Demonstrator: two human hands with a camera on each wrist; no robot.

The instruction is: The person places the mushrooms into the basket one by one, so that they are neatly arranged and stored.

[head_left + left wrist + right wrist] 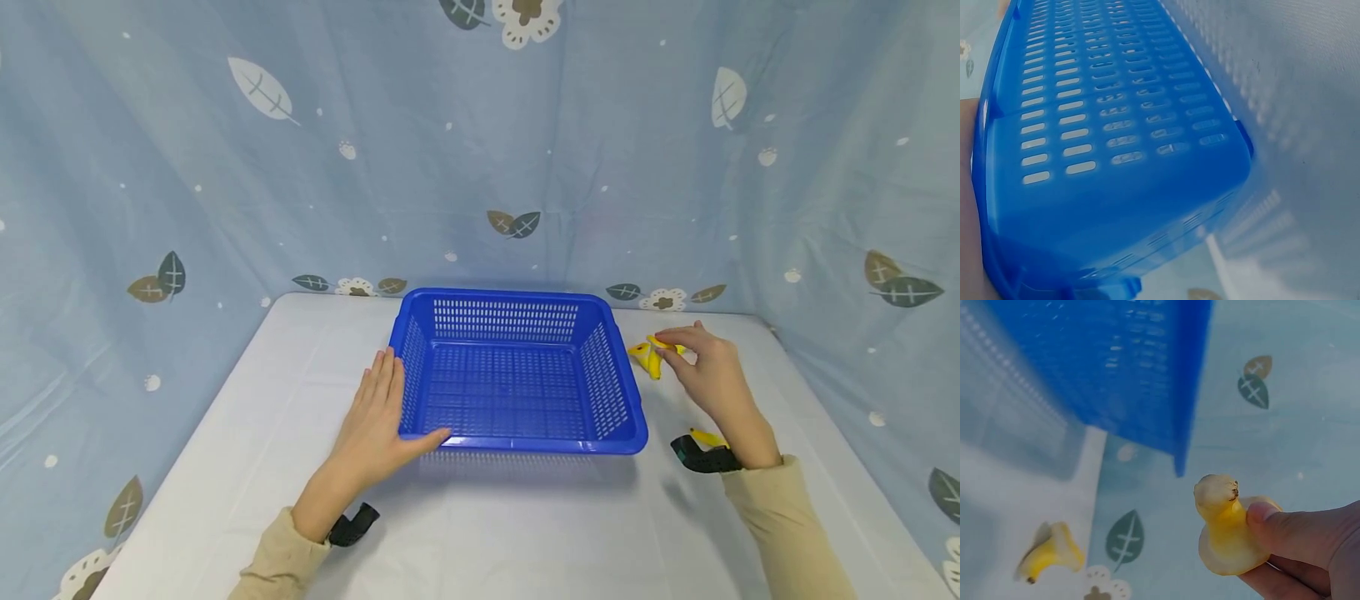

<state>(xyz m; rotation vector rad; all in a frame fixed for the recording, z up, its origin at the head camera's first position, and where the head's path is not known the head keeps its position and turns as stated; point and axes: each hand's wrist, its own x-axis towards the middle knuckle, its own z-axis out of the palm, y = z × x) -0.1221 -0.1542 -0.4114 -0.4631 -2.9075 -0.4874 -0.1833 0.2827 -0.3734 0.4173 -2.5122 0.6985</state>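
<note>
A blue plastic basket (pixel 517 444) with slotted walls stands at the middle of the table, nothing in it. My left hand (pixel 371 425) rests on its near left corner, fingers straight along the left rim and thumb over the front rim. The left wrist view shows the slotted outer wall (pixel 1104 206) close up. To the right of the basket, my right hand (pixel 708 367) pinches a small yellow banana (pixel 1225 534) with a brown tip between thumb and fingers. Another small banana (pixel 1054 553) lies on the table below it.
A further yellow piece (pixel 707 437) lies on the table, partly hidden by the right wrist. White cloth covers the table (pixel 510 533). A blue leaf-patterned curtain (pixel 450 167) hangs behind and at both sides.
</note>
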